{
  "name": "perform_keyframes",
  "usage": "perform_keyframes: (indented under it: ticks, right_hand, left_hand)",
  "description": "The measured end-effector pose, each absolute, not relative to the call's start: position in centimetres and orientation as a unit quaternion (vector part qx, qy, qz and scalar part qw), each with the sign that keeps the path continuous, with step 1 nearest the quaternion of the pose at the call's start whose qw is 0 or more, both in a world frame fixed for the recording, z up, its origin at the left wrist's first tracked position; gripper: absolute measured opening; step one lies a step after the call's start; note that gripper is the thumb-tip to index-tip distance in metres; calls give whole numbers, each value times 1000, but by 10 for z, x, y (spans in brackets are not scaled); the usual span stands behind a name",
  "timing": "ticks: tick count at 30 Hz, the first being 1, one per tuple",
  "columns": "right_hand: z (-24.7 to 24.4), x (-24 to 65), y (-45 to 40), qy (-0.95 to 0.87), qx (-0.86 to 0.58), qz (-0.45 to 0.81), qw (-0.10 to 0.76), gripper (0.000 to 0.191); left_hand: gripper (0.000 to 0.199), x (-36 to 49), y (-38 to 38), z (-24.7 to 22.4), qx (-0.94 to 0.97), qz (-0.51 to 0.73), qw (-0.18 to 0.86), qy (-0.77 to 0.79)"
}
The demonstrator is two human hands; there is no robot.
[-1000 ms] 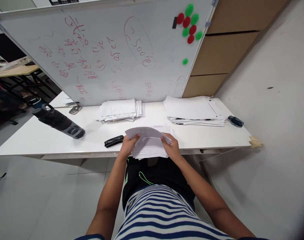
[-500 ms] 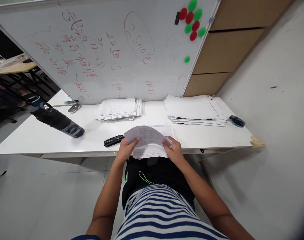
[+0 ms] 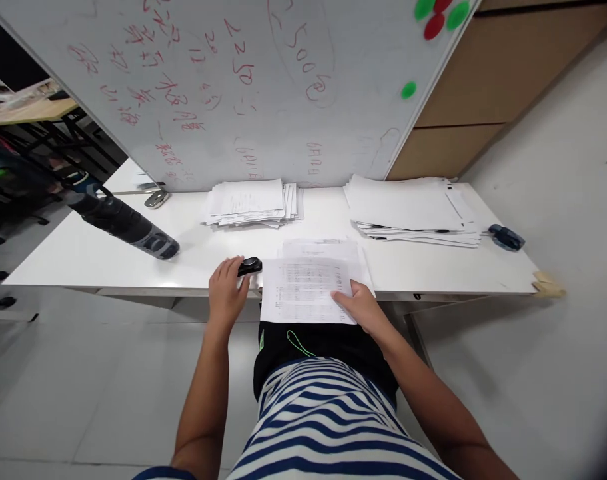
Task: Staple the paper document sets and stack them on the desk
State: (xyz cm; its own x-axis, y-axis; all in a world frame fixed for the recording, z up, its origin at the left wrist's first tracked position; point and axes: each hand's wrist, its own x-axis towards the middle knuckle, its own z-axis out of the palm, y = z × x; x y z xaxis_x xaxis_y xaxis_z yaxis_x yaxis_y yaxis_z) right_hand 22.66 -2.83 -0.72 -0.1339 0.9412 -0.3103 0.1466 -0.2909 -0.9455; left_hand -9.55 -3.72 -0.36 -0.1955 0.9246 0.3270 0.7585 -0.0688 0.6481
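Observation:
My right hand [image 3: 363, 305] pinches the right edge of several printed sheets of paper [image 3: 303, 287], thumb on top. The sheets lie nearly flat at the table's front edge and hang over it. Left of them, my left hand [image 3: 226, 290] is closed around the black stapler [image 3: 250, 267], fingers over its top and thumb on the near side. Its left part is hidden under the hand. Just behind the held sheets, more printed paper [image 3: 320, 247] lies on the table.
On the white table [image 3: 193, 270], a paper stack [image 3: 248, 198] and a larger stack [image 3: 408, 207] stand before the whiteboard [image 3: 283, 120]. A dark bottle [image 3: 123, 223] lies or leans at left, near a grey object [image 3: 156, 199]. A dark blue stapler-like object [image 3: 506, 237] sits at right.
My left hand has let go of the sheets and moved left onto the stapler. The sheets, curved up before, now lie flatter in my right hand. The camera view has shifted.

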Motion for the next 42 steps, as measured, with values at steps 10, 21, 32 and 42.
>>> perform_keyframes:
  ticks: [10,21,32,42]
  right_hand:
    - [4,200,-11,-532,-573,542,309,45]
    - [-3,182,-6,-561,-549,535,312,43]
    - [6,165,-7,-598,-524,517,317,40]
    - [4,169,-8,-602,-526,504,327,38]
  left_hand:
    - [32,-122,-4,-28,664,219,26,714]
    - [32,-129,-11,-20,685,229,82,687]
    - [49,-130,-15,4,687,195,179,676]
    - [50,-106,24,33,599,241,167,746]
